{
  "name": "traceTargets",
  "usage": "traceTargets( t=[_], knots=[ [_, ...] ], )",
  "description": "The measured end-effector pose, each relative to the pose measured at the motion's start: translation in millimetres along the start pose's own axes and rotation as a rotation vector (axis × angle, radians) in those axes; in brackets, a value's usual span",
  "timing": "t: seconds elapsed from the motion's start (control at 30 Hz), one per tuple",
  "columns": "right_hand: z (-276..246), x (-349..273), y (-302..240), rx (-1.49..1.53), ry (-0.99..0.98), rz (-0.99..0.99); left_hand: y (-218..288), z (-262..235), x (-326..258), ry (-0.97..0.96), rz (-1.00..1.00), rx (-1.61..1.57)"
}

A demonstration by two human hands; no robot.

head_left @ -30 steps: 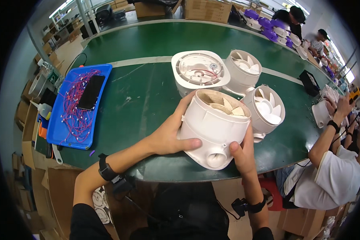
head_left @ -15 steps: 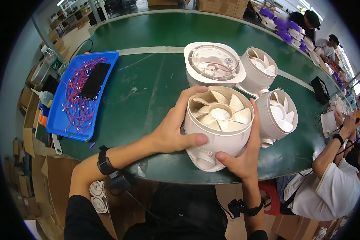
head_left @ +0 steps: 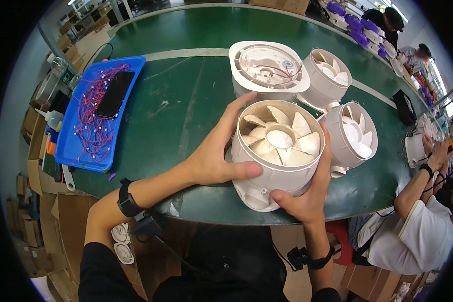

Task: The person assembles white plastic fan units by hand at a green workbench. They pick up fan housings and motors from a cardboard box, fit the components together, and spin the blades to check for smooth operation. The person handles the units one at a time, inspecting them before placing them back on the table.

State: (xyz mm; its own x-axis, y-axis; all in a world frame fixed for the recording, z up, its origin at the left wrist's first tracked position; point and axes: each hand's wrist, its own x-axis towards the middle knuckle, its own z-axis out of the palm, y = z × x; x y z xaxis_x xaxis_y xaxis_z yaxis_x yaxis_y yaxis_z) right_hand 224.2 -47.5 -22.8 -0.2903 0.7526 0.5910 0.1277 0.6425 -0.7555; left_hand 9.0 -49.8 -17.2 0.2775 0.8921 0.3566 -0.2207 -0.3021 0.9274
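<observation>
Between my two hands is a round white fan housing (head_left: pixel 279 173), its open top tilted toward me and showing off-white, stained-looking blades around a hub. My left hand (head_left: pixel 219 151) wraps its left side, with the thumb across the front. On the right side my right hand (head_left: pixel 312 194) grips it, thumb low by a short round spout. Just behind stands a white housing (head_left: pixel 269 68) with a square rounded rim and red wires inside. Two more white fan housings, a far one (head_left: pixel 327 75) and a nearer one (head_left: pixel 351 136), stand to the right. The held housing's underside is hidden.
A blue tray (head_left: pixel 133 93) at the left holds thin red-purple wires (head_left: pixel 93 110) and a black phone (head_left: pixel 115 94). A small black box (head_left: pixel 403 107) lies at the right of the green table (head_left: pixel 168 131). A co-worker's arm (head_left: pixel 412 186) reaches in from the right.
The view has shifted slightly, so the tray and the standing housings appear a little higher. My grip on the fan housing stays the same, and its top faces me a bit more.
</observation>
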Motion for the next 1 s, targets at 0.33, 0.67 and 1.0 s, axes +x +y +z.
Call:
traceTargets(
  t=[0.33, 0.67, 1.0],
  knots=[
    [4, 3, -11, -0.051, -0.034, 0.014, 10, -14, 2, -0.100, 0.013, 0.313],
    [5, -1, -8, -0.125, -0.089, 0.059, 16, -20, 7, 0.031, 0.166, 0.551],
    [4, 0, -9, -0.203, -0.171, 0.105, 45, -7, 18, 0.111, 0.451, 0.838]
  ],
)
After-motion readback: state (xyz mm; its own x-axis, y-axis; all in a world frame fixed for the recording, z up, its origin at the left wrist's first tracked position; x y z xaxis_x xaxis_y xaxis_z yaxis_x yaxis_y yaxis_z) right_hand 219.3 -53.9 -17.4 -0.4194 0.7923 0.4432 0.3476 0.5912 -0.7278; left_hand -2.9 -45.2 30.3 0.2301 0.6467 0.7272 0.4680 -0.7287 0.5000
